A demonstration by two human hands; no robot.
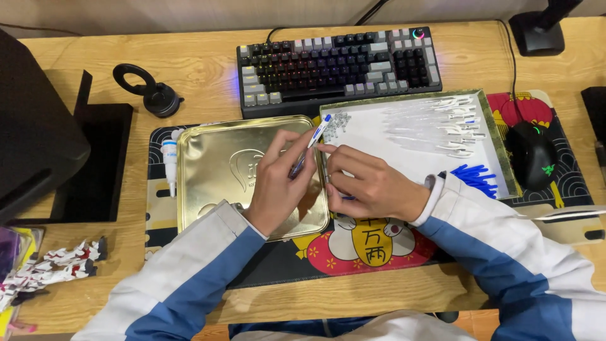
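- Both of my hands meet over the desk mat, working on one pen with a blue cap end
- My left hand hovers above the gold tin lid, fingers pressed together around the pen's barrel, tip slanting up to the right
- My right hand sits just beside it, thumb and forefinger pinching near the pen's upper end
- Behind my right hand lies a white tray holding clear pen barrels, a small heap of tiny parts and blue pieces
- Keyboard sits beyond the tray, mouse to its right
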